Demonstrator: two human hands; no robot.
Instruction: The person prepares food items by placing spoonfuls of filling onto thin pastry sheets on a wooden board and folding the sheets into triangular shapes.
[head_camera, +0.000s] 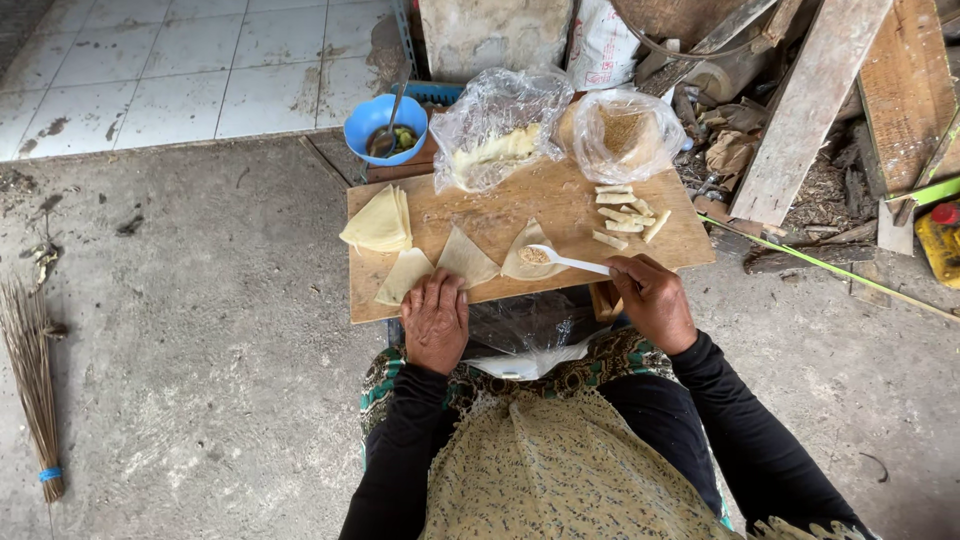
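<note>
My right hand (652, 300) is clamped on a white spoon (565, 260) — its bowl of crumbs over a wrapper (527, 262) on the wooden board (560, 205). My left hand (436, 320) lies flat, fingers loosely spread, touching another wrapper (465, 258).

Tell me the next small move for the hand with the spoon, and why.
Probably tip the white spoon so its brown filling drops onto the wrapper beneath it. The right hand holds the loaded spoon right over that wrapper, while the left hand rests at the board's near edge.
</note>
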